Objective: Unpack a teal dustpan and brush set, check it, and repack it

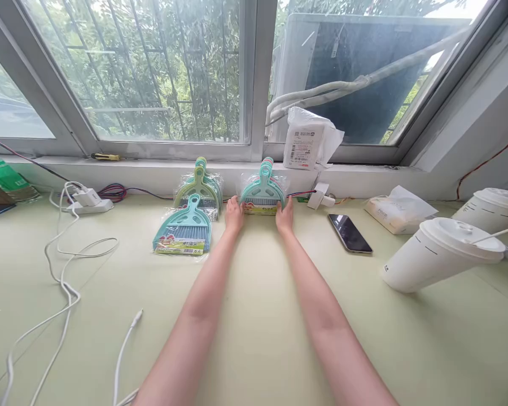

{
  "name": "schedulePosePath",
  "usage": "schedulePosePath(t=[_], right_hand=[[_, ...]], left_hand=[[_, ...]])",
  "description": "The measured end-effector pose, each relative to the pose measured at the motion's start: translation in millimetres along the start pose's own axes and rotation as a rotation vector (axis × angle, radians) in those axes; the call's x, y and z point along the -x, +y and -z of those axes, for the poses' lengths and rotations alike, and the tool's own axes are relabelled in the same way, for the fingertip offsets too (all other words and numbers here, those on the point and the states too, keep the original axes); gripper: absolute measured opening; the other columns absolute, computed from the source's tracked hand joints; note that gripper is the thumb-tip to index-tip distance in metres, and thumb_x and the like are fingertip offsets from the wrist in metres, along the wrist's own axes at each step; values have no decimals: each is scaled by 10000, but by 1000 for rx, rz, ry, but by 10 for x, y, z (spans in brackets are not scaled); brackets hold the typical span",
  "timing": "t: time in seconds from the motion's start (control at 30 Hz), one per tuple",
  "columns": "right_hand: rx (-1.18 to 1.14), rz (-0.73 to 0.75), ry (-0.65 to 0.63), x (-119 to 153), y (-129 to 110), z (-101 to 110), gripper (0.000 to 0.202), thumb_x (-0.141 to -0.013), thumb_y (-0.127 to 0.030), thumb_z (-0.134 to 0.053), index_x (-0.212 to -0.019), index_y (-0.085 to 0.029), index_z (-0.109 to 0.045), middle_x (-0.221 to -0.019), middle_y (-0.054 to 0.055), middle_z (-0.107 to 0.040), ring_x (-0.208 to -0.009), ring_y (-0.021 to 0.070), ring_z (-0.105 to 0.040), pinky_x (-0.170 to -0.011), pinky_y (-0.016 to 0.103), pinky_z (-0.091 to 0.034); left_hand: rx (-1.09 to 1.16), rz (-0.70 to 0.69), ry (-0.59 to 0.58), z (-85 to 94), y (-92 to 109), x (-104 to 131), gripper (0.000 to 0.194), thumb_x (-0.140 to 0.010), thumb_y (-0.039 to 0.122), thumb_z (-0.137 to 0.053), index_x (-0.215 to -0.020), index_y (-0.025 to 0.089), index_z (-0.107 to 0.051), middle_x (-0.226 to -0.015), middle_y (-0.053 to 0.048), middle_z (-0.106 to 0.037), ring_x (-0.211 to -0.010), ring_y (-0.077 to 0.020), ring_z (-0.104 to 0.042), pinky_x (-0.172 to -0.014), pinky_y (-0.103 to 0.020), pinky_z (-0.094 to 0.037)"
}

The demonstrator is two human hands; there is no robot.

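A stack of wrapped mini dustpan-and-brush sets (263, 189) leans upright against the window ledge, teal in front with a pink edge behind. My left hand (234, 215) grips its lower left side, and my right hand (284, 215) grips its lower right side, fingers partly hidden behind the wrapping. Left of it, a second stack of wrapped dustpan sets (200, 179) stands against the ledge, green and teal. One teal dustpan set (185, 231) rests in front of that stack, its blue bristles and printed label showing through clear plastic.
At right are a black phone (349, 233), a tissue pack (400, 211) and two white lidded cups (440, 254). A plastic-wrapped box (307, 141) stands on the sill near a white plug (320, 196). White cables (68, 282) and a power strip (90, 206) lie left. A screwdriver (105, 157) lies on the sill.
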State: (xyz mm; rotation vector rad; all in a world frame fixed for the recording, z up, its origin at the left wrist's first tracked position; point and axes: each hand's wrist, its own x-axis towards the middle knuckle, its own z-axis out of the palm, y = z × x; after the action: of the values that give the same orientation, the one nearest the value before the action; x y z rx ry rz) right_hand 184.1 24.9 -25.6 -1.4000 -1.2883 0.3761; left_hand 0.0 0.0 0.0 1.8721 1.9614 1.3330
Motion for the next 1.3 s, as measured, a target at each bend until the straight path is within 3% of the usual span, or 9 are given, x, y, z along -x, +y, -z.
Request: schedulePosePath(t=[0.33,0.43,0.53,0.6,0.67,0.77,0.93,1.07,1.3], right_hand=[[103,165,158,176,-201,148,664,-921,-471,-318,-1474,-147,-145,-1527,189,-212,-1432,261,-179,-1123,492,-236],[211,274,211,391,-398,286,617,-931,-410,-302,-1478,-174,-141,-1544,171,-169,-1434,255,-175,-1106,501,-258],[290,367,144,697,-574,447,558,-931,-330,-303,-1463,-209,-187,-1551,142,-171,-1432,244,-181,-1095,521,-261],[317,421,64,933,-664,552,526,-924,-271,-306,-1443,-221,-236,-1548,128,-195,-1433,232,-179,-1098,526,-251],[323,467,-32,1174,-734,637,500,-914,-233,-320,-1414,-232,-301,-1538,115,-234,-1433,222,-186,-1105,520,-244],[277,479,-192,1517,-812,701,443,-904,-244,-377,-1345,-236,-418,-1499,104,-330,-1416,226,-238,-1117,498,-240],[93,148,-433,1934,-875,726,320,-891,-400,-463,-1138,-248,-597,-1262,77,-598,-1264,238,-473,-1111,498,-259],[-94,-41,-498,2031,-833,871,421,-696,-325,-704,-1097,-246,-605,-1097,48,-678,-1087,230,-602,-1033,461,-387],[-608,-237,-273,1948,-766,1191,399,-682,-230,-647,-1072,-164,-595,-1075,109,-695,-976,212,-653,-850,376,-527]], left_hand=[[-51,-113,169,295,281,379,431,-920,218,-366,-1348,169,-360,-1391,-178,-385,-1331,-263,-340,-1063,-448,-324],[-155,-83,240,574,348,618,444,-889,155,-361,-1331,180,-401,-1459,-175,-330,-1373,-284,-290,-1096,-524,-257],[-269,13,344,1009,174,783,469,-871,182,-400,-1340,186,-408,-1525,-156,-243,-1439,-294,-140,-1125,-588,-147],[-316,136,297,1339,-67,875,468,-866,241,-431,-1329,175,-435,-1520,-171,-259,-1447,-330,-86,-1101,-640,-130],[-322,243,97,1626,-322,996,452,-859,278,-456,-1300,185,-485,-1481,-186,-342,-1415,-368,-200,-1085,-666,-123],[-317,242,-114,1865,-519,1284,447,-815,286,-532,-1260,243,-540,-1470,-145,-386,-1372,-376,-300,-1081,-654,-167],[-333,101,-174,1821,-155,1888,344,-804,346,-584,-1133,262,-642,-1376,-132,-503,-1252,-375,-448,-1067,-613,-231],[-186,-41,-341,1714,241,2100,245,-874,379,-497,-1045,312,-661,-1232,-73,-604,-1173,-315,-512,-1067,-585,-241],[75,372,170,1537,281,1884,717,-725,262,-700,-1346,164,-355,-1387,-203,-379,-1334,-296,-336,-1058,-460,-327]])
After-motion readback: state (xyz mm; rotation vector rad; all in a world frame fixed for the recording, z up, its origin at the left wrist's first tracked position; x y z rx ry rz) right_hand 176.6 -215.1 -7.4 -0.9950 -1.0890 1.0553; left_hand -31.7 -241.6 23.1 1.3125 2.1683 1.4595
